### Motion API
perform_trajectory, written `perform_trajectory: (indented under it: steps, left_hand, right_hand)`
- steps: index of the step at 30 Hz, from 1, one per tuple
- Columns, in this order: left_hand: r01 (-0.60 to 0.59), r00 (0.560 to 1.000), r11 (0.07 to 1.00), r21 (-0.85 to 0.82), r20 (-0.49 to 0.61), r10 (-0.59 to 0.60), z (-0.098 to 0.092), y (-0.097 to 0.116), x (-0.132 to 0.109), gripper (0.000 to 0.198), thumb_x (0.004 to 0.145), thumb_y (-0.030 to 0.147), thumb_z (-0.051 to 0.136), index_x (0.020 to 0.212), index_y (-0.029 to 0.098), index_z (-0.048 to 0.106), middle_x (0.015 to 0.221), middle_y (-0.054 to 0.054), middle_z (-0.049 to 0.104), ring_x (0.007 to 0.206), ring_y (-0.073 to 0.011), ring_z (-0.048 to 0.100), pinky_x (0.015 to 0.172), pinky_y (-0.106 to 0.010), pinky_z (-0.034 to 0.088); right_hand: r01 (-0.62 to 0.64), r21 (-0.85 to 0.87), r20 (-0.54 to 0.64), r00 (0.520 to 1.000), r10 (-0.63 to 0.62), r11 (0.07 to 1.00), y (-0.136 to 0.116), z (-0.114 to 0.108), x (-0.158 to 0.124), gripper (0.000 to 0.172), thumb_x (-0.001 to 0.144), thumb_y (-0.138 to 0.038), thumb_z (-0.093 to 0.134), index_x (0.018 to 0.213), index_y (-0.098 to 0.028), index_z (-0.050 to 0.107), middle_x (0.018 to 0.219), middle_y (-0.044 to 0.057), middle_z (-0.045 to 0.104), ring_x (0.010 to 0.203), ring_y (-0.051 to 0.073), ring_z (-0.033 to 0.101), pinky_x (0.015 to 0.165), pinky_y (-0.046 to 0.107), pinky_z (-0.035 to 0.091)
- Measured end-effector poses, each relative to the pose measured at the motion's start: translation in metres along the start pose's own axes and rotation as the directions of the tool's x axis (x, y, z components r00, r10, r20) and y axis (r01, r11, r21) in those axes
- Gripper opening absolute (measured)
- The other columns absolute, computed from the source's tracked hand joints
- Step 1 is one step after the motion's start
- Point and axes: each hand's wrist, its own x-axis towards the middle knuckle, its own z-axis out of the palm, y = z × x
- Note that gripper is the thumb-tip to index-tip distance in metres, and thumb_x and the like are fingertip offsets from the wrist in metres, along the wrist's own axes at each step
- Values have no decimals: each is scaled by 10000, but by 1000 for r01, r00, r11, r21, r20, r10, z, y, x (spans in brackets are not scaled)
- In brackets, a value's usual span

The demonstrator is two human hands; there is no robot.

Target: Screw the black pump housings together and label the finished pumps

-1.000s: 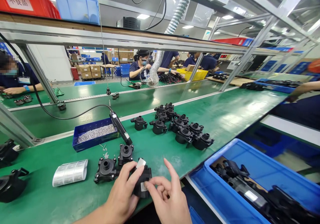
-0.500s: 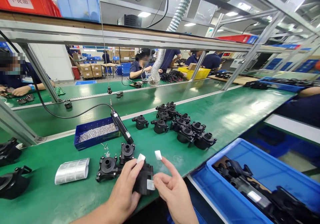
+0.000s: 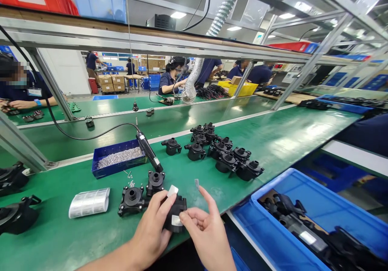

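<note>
My left hand (image 3: 153, 224) is wrapped round a black pump (image 3: 178, 204), which it holds tilted above the near edge of the bench. A small white label (image 3: 172, 190) sticks up at the fingertips of that hand. On the pump's side is another pale label (image 3: 176, 221); the thumb of my right hand (image 3: 206, 226) presses at its right edge, with the fingers curled behind. A third small label (image 3: 197, 184) clings to the tip of my raised right index finger, turned nearly edge-on. Two more black pumps (image 3: 132, 198) stand just left of the held one.
A curled sheet of labels (image 3: 89, 203) lies left. Behind are a blue tray of small screws (image 3: 118, 160) and a corded electric screwdriver (image 3: 148, 150). Several pumps (image 3: 227, 160) stand farther back. A blue crate (image 3: 303, 190) with black parts is at right. Co-workers (image 3: 171, 77) sit across.
My right thumb has moved slightly left along the pump's label. The label on my right index fingertip has turned from facing me to nearly edge-on. The view has shifted slightly.
</note>
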Motion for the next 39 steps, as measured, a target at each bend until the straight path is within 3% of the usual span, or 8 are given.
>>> perform_trajectory:
  steps: [12,20,24,28,31,34,36,39]
  left_hand:
    - [18,1000,1000,1,9,-18,0,-1,-2,895,843,-75,512,1622,302,281,1506,-165,449,1422,-293,482,1145,-506,496]
    - [2,1000,1000,-13,22,-2,-2,0,-2,864,851,-67,470,1624,273,286,1525,-159,423,1447,-275,450,1159,-466,487]
    - [-18,1000,999,31,-4,18,-2,2,0,851,847,-77,439,1620,251,302,1494,-166,461,1419,-266,474,1143,-460,502]
    - [-166,985,980,111,-28,170,-3,5,2,797,879,-86,420,1610,219,331,1432,-172,534,1386,-247,507,1120,-424,523]
    - [-263,962,947,184,-22,272,-3,8,-1,744,932,-39,468,1606,249,342,1405,-160,583,1373,-251,538,1084,-407,553]
    - [-277,961,942,192,35,276,0,9,-8,792,937,64,626,1620,294,299,1510,-188,509,1409,-307,521,1068,-447,564]
    - [-267,964,946,186,68,258,4,9,-11,896,894,88,716,1633,310,260,1573,-208,433,1444,-352,480,1083,-494,546]
    - [-227,973,953,202,86,214,9,8,-12,908,886,50,691,1640,300,252,1558,-200,459,1436,-344,494,1099,-481,534]
  right_hand:
    - [32,-155,-45,998,-39,987,-3,2,-2,992,813,-523,803,1586,-204,271,708,-16,708,587,189,566,618,302,485]
    - [244,-497,-96,938,-332,833,21,-10,-9,917,825,-530,809,1559,-215,359,831,31,741,523,189,548,594,334,494]
    - [189,-371,6,980,-201,909,27,-18,6,945,873,-528,729,1614,-192,248,773,-4,706,504,157,494,515,280,447]
    - [186,-302,108,981,-160,935,34,-9,9,1040,810,-385,783,1640,-215,180,718,-49,660,515,148,519,502,249,434]
    - [194,-279,89,980,-175,940,37,0,5,1105,714,-292,832,1634,-243,222,762,-36,691,610,192,636,573,268,504]
    - [204,-301,-53,972,-230,932,30,-17,14,1107,680,-332,859,1612,-237,269,806,-17,724,603,207,653,579,280,510]
    - [160,-435,-253,923,-291,886,18,-52,27,1112,737,-452,831,1624,-219,203,875,19,749,614,233,665,596,313,513]
    - [-136,-703,-560,710,-426,698,-6,-124,45,1121,854,-641,675,1640,-113,74,1038,171,754,792,375,733,710,439,534]
